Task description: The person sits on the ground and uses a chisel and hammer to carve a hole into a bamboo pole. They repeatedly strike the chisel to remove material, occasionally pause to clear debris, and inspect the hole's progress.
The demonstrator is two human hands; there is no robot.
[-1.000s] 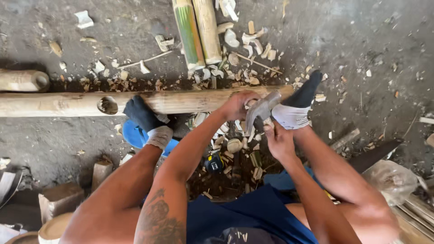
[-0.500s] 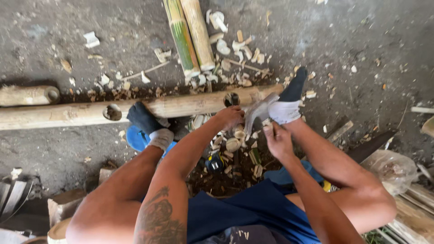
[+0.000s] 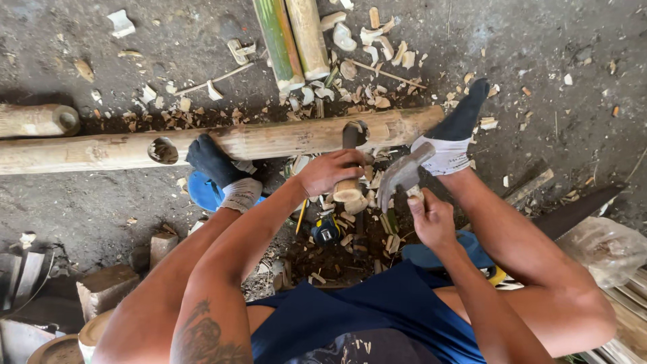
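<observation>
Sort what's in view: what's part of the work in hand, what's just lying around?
In use:
- left hand gripping a wooden-handled chisel set on the bamboo pole
- right hand holding a hammer
- socked feet braced on the pole

Lying about:
- two bamboo lengths
- short log
- wood chips
- tape measure
- plastic bag

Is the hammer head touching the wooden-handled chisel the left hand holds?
Apart. The head view shows a gap between hammer and chisel, gripped by left hand.
</observation>
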